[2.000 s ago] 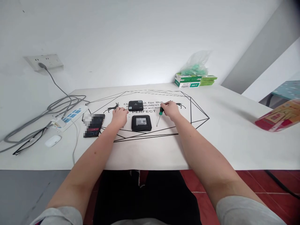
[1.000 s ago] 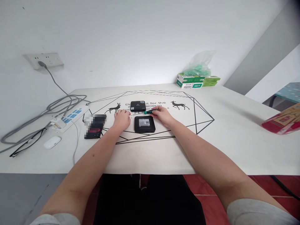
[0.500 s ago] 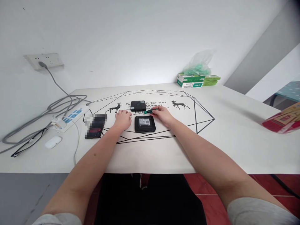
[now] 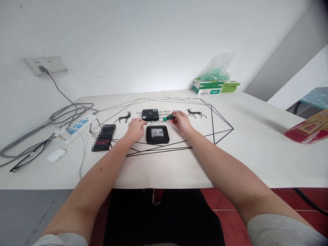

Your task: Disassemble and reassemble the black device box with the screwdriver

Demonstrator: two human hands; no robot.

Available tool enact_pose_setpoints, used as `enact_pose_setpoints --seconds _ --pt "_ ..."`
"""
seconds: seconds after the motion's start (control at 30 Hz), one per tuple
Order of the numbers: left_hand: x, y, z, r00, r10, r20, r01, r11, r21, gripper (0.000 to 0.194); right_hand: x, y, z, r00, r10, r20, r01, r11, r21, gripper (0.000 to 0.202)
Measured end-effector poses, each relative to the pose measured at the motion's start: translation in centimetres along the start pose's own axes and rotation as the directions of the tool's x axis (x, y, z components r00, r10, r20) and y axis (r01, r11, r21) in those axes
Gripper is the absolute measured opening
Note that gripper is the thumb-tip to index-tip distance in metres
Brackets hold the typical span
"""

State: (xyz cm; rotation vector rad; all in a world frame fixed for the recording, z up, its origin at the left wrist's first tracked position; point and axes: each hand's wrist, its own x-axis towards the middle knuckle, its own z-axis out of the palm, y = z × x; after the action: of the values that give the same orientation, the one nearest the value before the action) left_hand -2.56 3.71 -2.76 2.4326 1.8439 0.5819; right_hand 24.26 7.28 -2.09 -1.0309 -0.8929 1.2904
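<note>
My right hand [image 4: 181,122] grips a small green and black screwdriver [image 4: 168,118], its tip pointing left above the printed mat. Left of it, my left hand [image 4: 136,129] rests near a black square box [image 4: 150,114] with small stickers; its fingers are bent, and whether they pinch anything is too small to tell. Nearer to me, between the hands, a second black square device [image 4: 158,134] lies flat with a white label facing up.
On the left are a partly blurred phone [image 4: 104,137], a power strip [image 4: 78,128] with grey cables, glasses [image 4: 30,156] and a white case [image 4: 56,155]. Green boxes [image 4: 208,85] stand by the wall. A red package [image 4: 307,131] lies far right.
My right hand has lifted slightly and moved a little right with the screwdriver, away from the black box. My left hand has shifted only slightly.
</note>
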Motion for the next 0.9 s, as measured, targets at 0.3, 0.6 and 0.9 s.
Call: enact_pose_setpoints --seconds 0.3,0.6,0.9 --pt "-0.4 0.4 -0.2 0.991 0.132 -0.027 -0.134 0.988 -0.079 0.048 0.2 0.2 0.1 1.000 -0.011 -0.007 0.011 0.998 -0.066 0.011" --pt "-0.6 1.0 -0.5 0.989 0.145 0.013 -0.144 0.987 -0.065 0.047 0.2 0.3 0.3 1.000 -0.021 -0.020 0.019 0.995 -0.101 0.010" --pt "-0.6 1.0 -1.4 0.995 -0.091 -0.032 0.095 0.987 0.130 0.053 0.8 0.7 -0.1 0.997 -0.013 -0.071 0.004 0.993 -0.116 0.013"
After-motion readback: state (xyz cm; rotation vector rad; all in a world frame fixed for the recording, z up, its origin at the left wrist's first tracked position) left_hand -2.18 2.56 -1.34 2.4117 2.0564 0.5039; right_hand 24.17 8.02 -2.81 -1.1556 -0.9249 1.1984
